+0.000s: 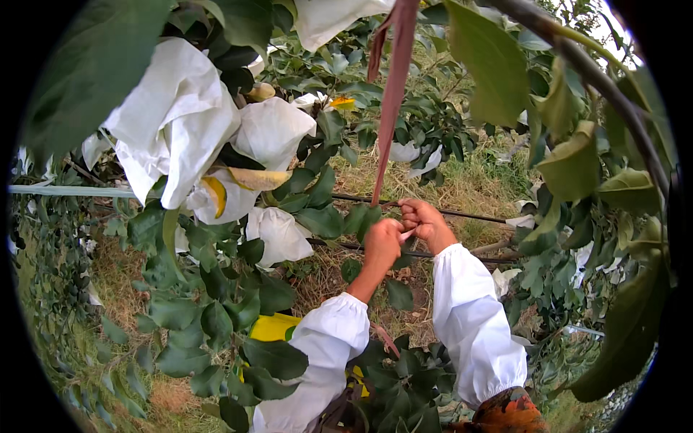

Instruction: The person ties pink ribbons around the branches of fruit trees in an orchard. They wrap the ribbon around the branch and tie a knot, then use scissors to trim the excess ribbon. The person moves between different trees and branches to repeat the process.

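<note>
My left hand (382, 243) and my right hand (425, 222) meet in front of me, fingers curled and pinched together. Between them shows a short pale end of a strip (407, 235), gripped by both. A reddish-brown ribbon (391, 108) hangs from above and runs down taut to just beyond my fingers. Whether the pale end belongs to this ribbon is hidden by the hands. Right behind the fingers passes a black line (471, 215), perhaps a wire or thin hose. A second black line (487, 261) crosses lower, behind my wrists.
White fruit bags (176, 116) hang among leaves on the left, with another bag (279, 235) nearer my left hand. A bare branch (601, 76) arches along the upper right. A pale band (70, 190) stretches in from the left. Something yellow (273, 327) shows beside my left sleeve.
</note>
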Available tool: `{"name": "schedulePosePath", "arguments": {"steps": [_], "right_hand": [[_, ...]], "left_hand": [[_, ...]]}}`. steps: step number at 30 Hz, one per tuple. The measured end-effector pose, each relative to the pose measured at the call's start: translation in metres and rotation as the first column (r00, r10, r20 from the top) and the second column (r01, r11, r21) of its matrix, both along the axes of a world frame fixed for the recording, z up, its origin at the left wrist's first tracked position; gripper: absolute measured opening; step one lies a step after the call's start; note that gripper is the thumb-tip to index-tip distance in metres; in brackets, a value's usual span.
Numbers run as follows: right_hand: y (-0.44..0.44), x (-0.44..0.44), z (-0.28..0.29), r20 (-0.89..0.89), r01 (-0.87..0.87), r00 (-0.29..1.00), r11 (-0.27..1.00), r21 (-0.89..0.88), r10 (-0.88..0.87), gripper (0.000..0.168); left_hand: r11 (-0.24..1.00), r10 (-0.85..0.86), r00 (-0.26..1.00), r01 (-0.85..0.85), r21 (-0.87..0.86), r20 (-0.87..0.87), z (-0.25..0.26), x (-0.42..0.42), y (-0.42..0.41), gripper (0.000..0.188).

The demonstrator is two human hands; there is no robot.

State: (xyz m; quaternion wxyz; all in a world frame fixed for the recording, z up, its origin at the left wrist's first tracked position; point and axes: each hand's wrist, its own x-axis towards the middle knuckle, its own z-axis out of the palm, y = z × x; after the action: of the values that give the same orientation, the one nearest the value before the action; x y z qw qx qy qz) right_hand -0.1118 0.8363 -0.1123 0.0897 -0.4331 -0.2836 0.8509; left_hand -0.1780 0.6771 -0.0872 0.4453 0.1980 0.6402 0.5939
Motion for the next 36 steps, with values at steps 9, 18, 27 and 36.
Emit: {"name": "schedulePosePath", "arguments": {"steps": [9,18,27,36], "right_hand": [[0.007,-0.086,0.019,0.174,-0.133,0.982,0.921,0.367,0.072,0.01],[-0.041,-0.028,-0.024,0.117,-0.047,0.993,0.979,0.198,0.024,0.02],[-0.058,-0.009,-0.039,0.3,-0.319,0.938,0.777,0.542,0.176,0.015],[-0.039,-0.001,-0.06,0.401,-0.187,0.913,0.8,0.571,-0.073,0.023]], "left_hand": [[0.995,-0.085,0.975,0.073,0.064,0.205,-0.064,-0.084,0.053,0.015],[0.923,0.379,0.925,-0.381,-0.049,-0.033,-0.11,-0.039,0.002,0.02],[0.981,-0.106,0.734,0.188,0.052,-0.671,-0.077,-0.071,-0.004,0.032],[0.97,-0.205,0.763,0.243,-0.022,-0.614,-0.094,-0.076,0.02,0.045]]}}
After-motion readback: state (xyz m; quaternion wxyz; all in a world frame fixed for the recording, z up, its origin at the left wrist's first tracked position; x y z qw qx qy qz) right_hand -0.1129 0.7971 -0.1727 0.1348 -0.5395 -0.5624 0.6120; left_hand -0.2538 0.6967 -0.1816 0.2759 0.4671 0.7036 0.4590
